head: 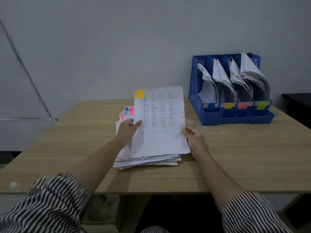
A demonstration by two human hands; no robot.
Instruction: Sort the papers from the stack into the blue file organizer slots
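On the wooden table (70,148), in the head view, a stack of papers (148,161) lay near the front edge. Both hands held one printed sheet (159,121) tilted up above the stack: the left hand (127,129) pinched its left edge, the right hand (193,137) gripped its right edge. An orange sticky note (139,93) sat on the sheet's top left corner. The blue file organizer (230,89) stood well apart at the right rear, its four slots holding papers, with yellow (227,105), pink (243,105) and green (261,105) labels on its front.
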